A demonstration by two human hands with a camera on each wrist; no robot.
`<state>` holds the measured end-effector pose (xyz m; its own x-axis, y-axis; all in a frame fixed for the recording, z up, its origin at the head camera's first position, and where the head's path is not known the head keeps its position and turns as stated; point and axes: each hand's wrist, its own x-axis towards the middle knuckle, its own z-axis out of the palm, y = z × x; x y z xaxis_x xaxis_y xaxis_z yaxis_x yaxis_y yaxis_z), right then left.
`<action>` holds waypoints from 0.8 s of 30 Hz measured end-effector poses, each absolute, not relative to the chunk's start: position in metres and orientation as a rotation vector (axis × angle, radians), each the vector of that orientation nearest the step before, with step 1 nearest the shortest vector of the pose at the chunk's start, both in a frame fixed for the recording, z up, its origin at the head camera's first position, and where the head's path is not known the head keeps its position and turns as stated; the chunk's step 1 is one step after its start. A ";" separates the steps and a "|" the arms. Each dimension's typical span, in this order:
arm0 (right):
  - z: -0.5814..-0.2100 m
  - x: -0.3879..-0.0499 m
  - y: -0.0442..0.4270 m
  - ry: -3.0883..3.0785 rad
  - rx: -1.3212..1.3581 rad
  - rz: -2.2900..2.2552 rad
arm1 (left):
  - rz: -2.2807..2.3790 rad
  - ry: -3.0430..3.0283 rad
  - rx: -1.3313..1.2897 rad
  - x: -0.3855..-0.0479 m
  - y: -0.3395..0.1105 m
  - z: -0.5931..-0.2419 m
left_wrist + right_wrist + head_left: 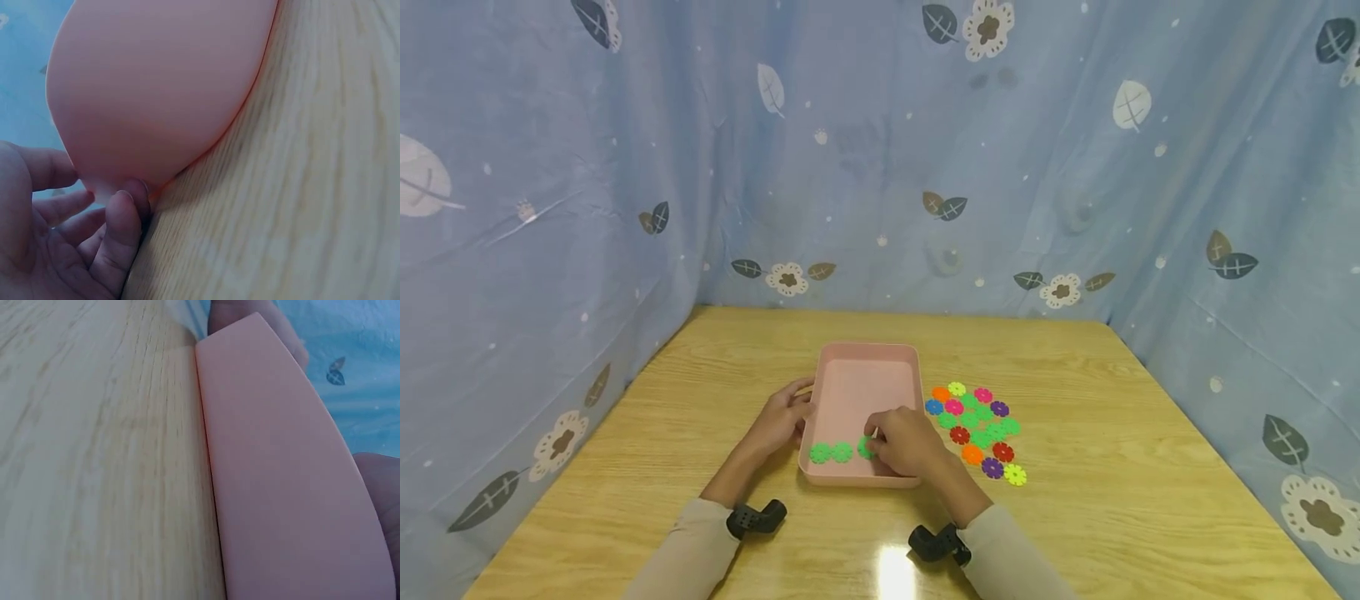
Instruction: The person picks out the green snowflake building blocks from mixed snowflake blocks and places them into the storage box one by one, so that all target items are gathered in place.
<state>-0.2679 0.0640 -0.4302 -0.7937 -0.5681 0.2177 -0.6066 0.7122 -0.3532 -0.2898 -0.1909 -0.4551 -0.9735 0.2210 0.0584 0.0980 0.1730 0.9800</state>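
A shallow pink tray (868, 377) stands on the table, and its outer wall (162, 81) fills much of the left wrist view. My left hand (777, 423) holds the tray's left side, fingertips and thumb (123, 222) against the wall. Over the tray's near right part, my right hand (912, 443) pinches a green flower-shaped disc (864, 447), partly hidden by the fingers. Two more green discs (831, 452) lie side by side in the tray's near left corner. In the right wrist view the tray's near wall (281, 462) hides most of the right hand.
To the right of the tray, several loose flower discs (970, 418) lie spread on the wooden table (1112, 467), in green, red, orange, yellow, purple, pink and blue. A blue patterned curtain (865, 167) hangs behind and at both sides.
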 end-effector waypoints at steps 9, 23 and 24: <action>-0.433 -0.266 0.064 -2.853 0.980 0.553 | 1.917 2.347 0.313 -0.289 -0.188 -0.456; -0.435 -0.264 0.060 -2.862 0.930 0.479 | 1.931 2.338 0.290 -0.289 -0.190 -0.455; -0.435 -0.264 0.060 -2.863 0.925 0.477 | 1.928 2.342 0.288 -0.289 -0.190 -0.455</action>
<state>-0.2643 0.0595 -0.4347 -0.8113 -0.5547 0.1846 -0.5846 0.7669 -0.2646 -0.2887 -0.1898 -0.4554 -0.9777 0.2045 0.0473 0.0858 0.1834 0.9793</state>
